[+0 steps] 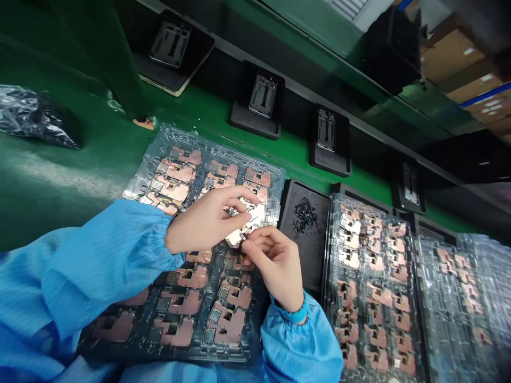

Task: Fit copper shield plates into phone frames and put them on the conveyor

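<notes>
My left hand (217, 215) is closed on a phone circuit board (236, 236), its fingers pinching the upper side. Thumb and index finger of my right hand (275, 260) are pressed together at the board's lower right corner; whether a tiny part sits between them is hidden. Both hands are above a clear plastic tray (191, 133) with rows of copper-coloured circuit boards (179, 303). Beside my right hand a dark tray (311, 250) bears a heap of small black parts (305, 215).
More clear trays of boards (375, 292) stand to the right. Along the back, phone frames (263, 93) rest on black holders (255, 119) on the green bench (215, 109). A black plastic bag (35, 117) lies far left. Cardboard boxes (451, 56) are stacked at upper right.
</notes>
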`<state>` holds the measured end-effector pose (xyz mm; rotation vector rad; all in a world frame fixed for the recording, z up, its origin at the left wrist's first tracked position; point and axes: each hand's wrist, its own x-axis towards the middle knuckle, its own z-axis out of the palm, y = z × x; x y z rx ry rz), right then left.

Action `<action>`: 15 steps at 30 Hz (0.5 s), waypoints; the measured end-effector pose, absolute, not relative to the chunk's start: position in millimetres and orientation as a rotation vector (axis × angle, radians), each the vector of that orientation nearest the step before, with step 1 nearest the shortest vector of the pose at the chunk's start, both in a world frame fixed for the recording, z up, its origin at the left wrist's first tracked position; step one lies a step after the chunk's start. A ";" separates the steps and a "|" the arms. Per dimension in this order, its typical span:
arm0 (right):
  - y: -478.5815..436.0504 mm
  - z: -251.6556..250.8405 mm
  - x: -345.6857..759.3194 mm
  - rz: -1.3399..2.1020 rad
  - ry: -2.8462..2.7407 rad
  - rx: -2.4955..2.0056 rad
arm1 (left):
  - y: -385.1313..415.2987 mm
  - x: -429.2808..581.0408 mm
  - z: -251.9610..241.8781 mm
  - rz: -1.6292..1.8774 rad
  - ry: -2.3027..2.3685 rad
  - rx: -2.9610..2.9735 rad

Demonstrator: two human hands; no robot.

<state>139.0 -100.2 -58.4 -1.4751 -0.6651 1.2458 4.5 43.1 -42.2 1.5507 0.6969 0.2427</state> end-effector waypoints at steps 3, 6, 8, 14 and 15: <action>-100.4 -56.7 139.5 1.273 -0.659 -1.453 | 42.7 5.5 -42.3 0.258 0.706 1.523; -100.3 -56.4 140.3 1.249 -0.689 -1.475 | 42.0 5.4 -41.0 0.283 0.713 1.516; -99.6 -57.0 140.8 1.252 -0.700 -1.490 | 41.6 4.4 -38.5 0.283 0.719 1.518; -102.4 -56.7 140.5 1.350 -0.714 -1.554 | 44.5 4.8 -42.2 0.238 0.713 1.394; -104.5 -56.2 139.8 1.358 -0.736 -1.572 | 44.1 5.9 -44.9 0.257 0.705 1.353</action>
